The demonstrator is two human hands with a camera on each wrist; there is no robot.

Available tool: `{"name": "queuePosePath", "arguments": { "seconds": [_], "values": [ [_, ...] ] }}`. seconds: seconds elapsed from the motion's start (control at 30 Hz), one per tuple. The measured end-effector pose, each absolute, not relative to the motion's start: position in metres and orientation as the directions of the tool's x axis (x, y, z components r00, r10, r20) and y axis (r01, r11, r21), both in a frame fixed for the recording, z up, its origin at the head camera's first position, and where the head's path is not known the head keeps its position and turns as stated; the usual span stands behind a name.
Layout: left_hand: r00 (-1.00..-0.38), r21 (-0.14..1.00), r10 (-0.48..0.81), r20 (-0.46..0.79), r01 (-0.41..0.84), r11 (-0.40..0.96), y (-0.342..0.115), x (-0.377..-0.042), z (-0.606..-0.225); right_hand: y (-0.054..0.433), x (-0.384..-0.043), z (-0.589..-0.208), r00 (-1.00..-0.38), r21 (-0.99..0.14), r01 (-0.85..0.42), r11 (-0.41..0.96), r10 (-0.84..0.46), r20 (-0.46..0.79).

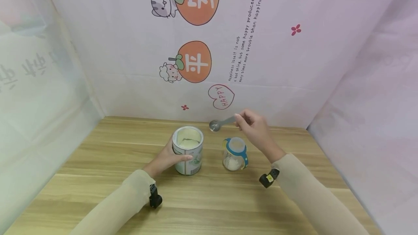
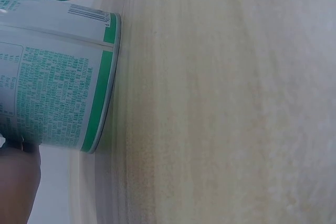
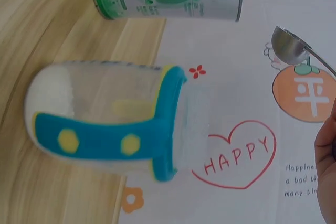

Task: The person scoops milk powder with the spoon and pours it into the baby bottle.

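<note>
The can [image 1: 196,163] stands upright and open on the counter [image 1: 202,206], nearer the far edge than the near one, and the left hand [image 1: 167,158] curls round its side, thumb across the front. It should be stiff and smooth, with some weight from the pale powder [image 1: 188,143] inside; a broad grip low on the wall looks safest.

The right hand [image 1: 255,129] pinches the spoon [image 1: 214,125] by its handle end, the bowl raised towards the far edge, between can and bottle [image 1: 232,156]. Metal, it is likely light and rigid, best taken by the handle and kept level.

The bottle, lidless and upright beside the can, probably tips easily; its blue handles offer the surest hold.
</note>
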State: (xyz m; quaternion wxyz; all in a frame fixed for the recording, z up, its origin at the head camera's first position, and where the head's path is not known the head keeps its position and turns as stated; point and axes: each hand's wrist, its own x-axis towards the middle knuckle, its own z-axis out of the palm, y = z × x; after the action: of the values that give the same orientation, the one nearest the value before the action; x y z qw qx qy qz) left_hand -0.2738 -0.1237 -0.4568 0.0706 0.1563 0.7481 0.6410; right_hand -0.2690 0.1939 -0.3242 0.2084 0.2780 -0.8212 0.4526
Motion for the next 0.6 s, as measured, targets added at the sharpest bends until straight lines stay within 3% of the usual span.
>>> {"name": "queuePosePath", "arguments": {
  "seconds": [0.2,0.6],
  "values": [
    [-0.937,0.982,0.332,0.107,0.151,0.113,-0.125,-0.274,-0.456,0.175,-0.282,-0.329,-0.712,-0.6,-0.702,0.385,-0.343,0.613],
    [-0.938,0.979,0.331,0.107,0.158,0.131,-0.123,-0.273,-0.455,0.142,-0.288,-0.334,-0.693,-0.546,-0.721,0.426,-0.446,0.566]
  ]
}}
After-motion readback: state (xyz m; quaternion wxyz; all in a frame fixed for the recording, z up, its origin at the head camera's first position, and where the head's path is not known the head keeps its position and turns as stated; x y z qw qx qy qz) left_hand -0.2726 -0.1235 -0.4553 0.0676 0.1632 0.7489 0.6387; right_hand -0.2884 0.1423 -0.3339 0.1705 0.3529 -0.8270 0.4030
